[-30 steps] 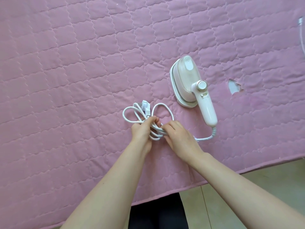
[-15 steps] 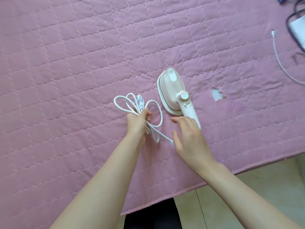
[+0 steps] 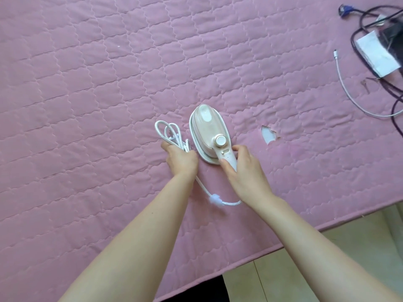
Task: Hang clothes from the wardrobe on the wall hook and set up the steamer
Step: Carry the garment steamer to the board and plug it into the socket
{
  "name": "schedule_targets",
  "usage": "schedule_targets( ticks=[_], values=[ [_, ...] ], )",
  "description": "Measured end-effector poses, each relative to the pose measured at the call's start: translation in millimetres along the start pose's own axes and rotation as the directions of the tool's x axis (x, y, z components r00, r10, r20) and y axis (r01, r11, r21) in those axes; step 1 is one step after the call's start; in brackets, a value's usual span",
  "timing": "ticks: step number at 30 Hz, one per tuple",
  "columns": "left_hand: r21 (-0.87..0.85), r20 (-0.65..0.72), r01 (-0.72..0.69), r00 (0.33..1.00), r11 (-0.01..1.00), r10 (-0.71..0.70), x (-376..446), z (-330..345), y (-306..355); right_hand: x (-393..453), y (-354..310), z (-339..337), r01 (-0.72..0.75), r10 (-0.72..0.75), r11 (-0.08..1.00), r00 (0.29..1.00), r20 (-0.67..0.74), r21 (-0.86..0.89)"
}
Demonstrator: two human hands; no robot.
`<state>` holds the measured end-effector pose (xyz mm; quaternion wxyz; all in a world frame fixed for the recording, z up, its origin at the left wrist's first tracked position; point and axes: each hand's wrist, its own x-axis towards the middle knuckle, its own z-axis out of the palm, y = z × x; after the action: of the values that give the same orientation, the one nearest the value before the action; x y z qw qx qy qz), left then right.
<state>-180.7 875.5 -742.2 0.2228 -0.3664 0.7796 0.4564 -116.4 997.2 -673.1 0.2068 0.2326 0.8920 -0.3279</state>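
So my right hand (image 3: 244,171) has left the cord and is now curled round the handle of the steamer (image 3: 210,136), which sits flat on the pink bed (image 3: 87,83) near its front edge; my left hand (image 3: 181,159) still grips the bundled cord (image 3: 169,134) just beside it, with a bit trailing toward the edge; seems I'm about ready to lift the whole lot and go plug it in; no clothes in sight here tho.
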Motion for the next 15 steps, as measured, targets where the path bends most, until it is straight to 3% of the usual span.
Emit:
schedule_targets(
  ticks=[8, 15],
  values=[
    [-0.095, -0.008, 0.058, 0.998, 0.994, -0.059, 1, 15, 3, 7, 2, 7, -0.140, 0.123, 0.972, 0.988, 0.098, 0.188],
    [-0.188, 0.057, 0.053, 0.997, 0.981, -0.043, -4, 19, 2, 24, 9, -3, -0.239, 0.231, 0.969, 0.967, 0.104, 0.068]
  ],
)
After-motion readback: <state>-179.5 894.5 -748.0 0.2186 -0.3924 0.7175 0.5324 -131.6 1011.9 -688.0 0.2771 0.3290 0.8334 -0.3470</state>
